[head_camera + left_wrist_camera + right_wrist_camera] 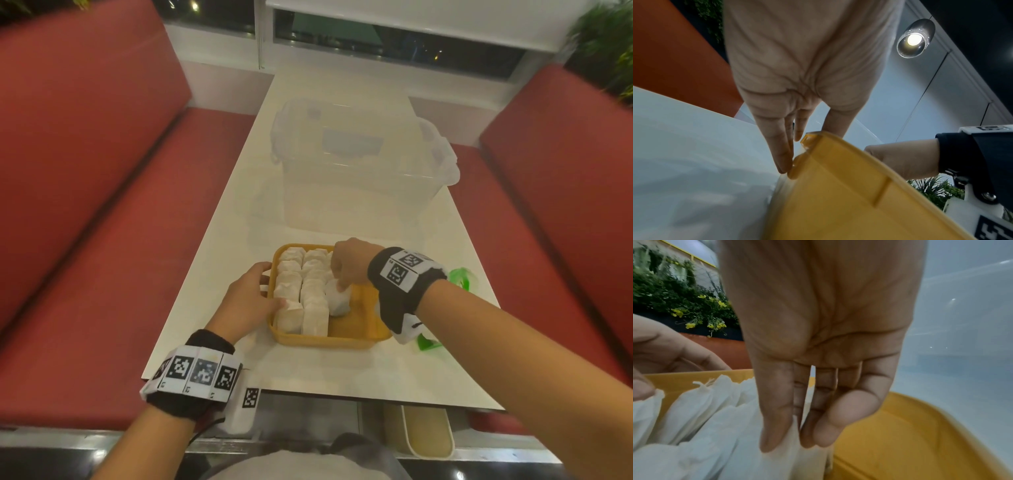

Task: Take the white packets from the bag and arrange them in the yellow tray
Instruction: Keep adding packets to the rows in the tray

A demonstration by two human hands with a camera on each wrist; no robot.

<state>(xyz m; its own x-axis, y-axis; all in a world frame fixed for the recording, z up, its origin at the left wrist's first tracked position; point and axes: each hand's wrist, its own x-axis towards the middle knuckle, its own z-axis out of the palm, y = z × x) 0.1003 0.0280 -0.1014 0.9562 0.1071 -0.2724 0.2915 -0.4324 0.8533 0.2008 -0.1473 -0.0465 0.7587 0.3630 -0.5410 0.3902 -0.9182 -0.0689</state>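
Note:
The yellow tray [358, 329] sits on the white table, near the front. Two rows of white packets [291, 284] stand in its left part. My right hand [340, 286] pinches the top of a white packet [339, 301] that begins a third row; thumb and fingertips [777, 426] close on its paper [789, 459]. My left hand [269, 291] rests on the tray's left rim, straight fingers [784, 154] against the outer wall [838, 194], thumb touching the nearest packet. The green bag [462, 275] lies right of the tray, mostly hidden behind my right wrist.
A large clear plastic box [359, 164] with a lid stands just behind the tray. Red benches [102, 240] flank the narrow table [308, 370] on both sides. The tray's right part shows bare yellow floor [890, 443].

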